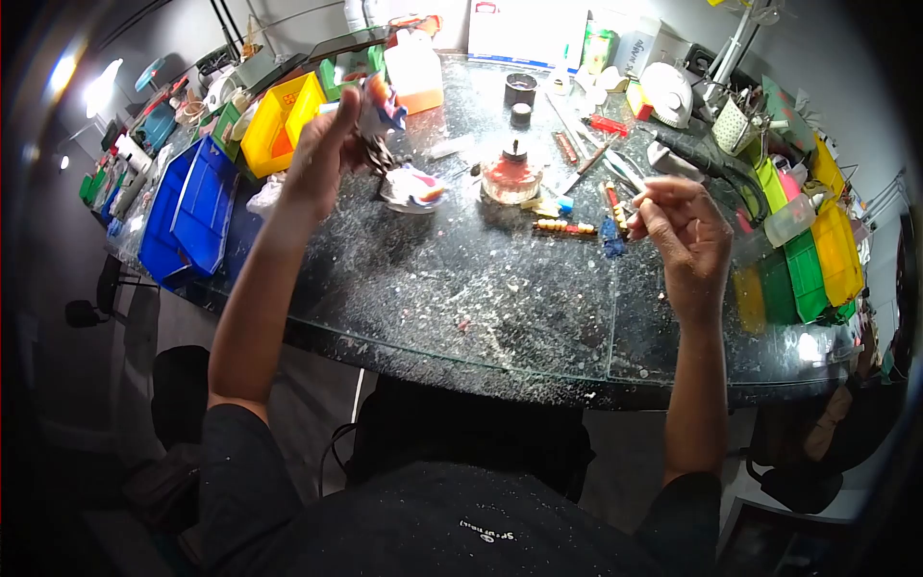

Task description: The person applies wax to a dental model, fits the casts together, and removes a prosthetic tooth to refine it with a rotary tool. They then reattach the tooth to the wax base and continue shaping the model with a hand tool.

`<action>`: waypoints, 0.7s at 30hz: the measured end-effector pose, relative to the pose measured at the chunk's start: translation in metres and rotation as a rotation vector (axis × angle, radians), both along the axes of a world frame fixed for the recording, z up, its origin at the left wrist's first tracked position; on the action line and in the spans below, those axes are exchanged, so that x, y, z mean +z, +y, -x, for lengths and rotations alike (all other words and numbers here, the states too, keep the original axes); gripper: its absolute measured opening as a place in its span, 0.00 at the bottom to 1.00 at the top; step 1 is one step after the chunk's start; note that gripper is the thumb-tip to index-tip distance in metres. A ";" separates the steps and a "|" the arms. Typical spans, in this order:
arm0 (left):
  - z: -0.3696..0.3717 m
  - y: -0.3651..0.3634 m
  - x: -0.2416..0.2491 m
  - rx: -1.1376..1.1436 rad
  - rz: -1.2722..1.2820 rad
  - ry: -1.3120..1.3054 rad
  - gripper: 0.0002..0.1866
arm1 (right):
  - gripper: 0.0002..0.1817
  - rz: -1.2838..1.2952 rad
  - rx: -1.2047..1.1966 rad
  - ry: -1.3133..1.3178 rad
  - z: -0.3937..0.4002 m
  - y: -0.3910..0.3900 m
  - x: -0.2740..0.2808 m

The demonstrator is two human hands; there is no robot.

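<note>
My left hand (319, 159), thumb raised, is closed on a dark hinged frame that looks like a dental articulator (373, 152). White pieces with orange, red and blue patches sit on its upper and lower arms, which stand apart. Some of it is blurred. My right hand (687, 226) pinches a slim pale tool (630, 175) between thumb and fingertips, its far end pointing away to the left. Between the hands stands a glass spirit lamp (511, 181) with reddish liquid; no flame can be made out. Below the right fingertips lies a crumpled blue piece (611, 238).
Blue (192, 216) and yellow (279, 125) bins stand at the left. A pink-filled bottle (413, 72) is behind the left hand. Slim-handled tools (565, 147) lie near the lamp. Yellow (835, 252) and green (806, 274) bins line the right edge. White crumbs cover the dark glass-topped bench (461, 298).
</note>
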State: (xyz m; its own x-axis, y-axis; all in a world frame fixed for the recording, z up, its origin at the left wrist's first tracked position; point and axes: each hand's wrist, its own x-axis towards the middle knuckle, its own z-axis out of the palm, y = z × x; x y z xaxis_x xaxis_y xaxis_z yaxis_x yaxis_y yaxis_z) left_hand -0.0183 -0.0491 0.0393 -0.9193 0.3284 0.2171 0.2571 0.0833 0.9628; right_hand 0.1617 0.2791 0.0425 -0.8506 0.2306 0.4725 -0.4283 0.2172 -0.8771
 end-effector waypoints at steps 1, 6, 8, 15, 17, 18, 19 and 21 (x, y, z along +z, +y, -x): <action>0.004 0.011 0.015 0.008 0.043 0.044 0.39 | 0.10 -0.023 -0.016 0.004 0.000 0.005 0.005; 0.044 0.051 0.051 -0.024 0.375 -0.085 0.31 | 0.08 -0.176 -0.093 -0.057 0.008 0.037 0.000; 0.038 0.079 0.058 0.006 0.469 -0.114 0.29 | 0.08 -0.262 -0.088 -0.006 0.008 0.045 -0.012; 0.052 0.107 0.040 -0.005 0.673 -0.142 0.29 | 0.09 -0.471 -0.160 0.096 0.000 0.047 -0.011; 0.055 0.108 0.041 -0.027 0.668 -0.189 0.28 | 0.09 -0.465 -0.182 0.097 -0.001 0.044 -0.008; 0.058 0.106 0.043 -0.037 0.665 -0.211 0.28 | 0.09 -0.462 -0.172 0.101 -0.001 0.045 -0.009; 0.059 0.104 0.045 -0.048 0.662 -0.234 0.28 | 0.09 -0.459 -0.162 0.105 -0.001 0.045 -0.010; 0.058 0.099 0.056 -0.098 0.666 -0.125 0.29 | 0.09 -0.472 -0.157 0.122 0.000 0.047 -0.012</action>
State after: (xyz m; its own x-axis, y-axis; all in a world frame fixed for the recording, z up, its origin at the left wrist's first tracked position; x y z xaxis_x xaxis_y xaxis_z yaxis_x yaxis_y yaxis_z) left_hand -0.0763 0.0494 0.0949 -0.8834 0.4383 -0.1660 0.1839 0.6499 0.7374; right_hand 0.1619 0.3259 0.0302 -0.7549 0.0888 0.6498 -0.4518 0.6478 -0.6134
